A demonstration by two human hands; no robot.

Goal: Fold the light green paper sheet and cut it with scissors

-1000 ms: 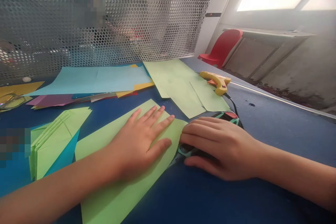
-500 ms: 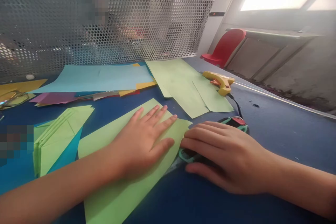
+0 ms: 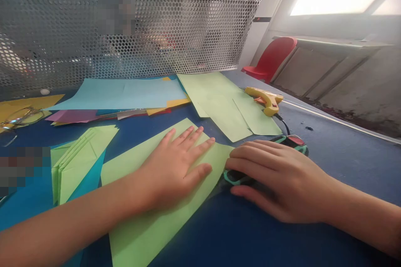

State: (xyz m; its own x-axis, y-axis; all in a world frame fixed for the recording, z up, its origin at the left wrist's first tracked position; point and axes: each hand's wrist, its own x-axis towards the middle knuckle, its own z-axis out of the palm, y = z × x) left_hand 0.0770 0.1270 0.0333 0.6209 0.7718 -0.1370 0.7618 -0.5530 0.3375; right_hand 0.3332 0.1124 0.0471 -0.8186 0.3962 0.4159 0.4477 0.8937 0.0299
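My left hand lies flat, fingers spread, pressing a long light-green paper sheet onto the blue table. Just right of the sheet's corner, my right hand is cupped over a pair of scissors. Its fingers curl over them and the thumb lies below. Only a teal handle loop by the fingertips and a teal-and-red part behind the knuckles show. The two hands nearly touch at the paper's right edge.
A yellow glue gun with a black cord lies behind my right hand, beside pale green sheets. A light blue sheet tops other coloured papers. Folded green paper and glasses lie left. A perforated metal screen stands behind.
Both hands keep their places on the paper and the scissors. The whole view has drifted slightly, so everything sits a little further right.
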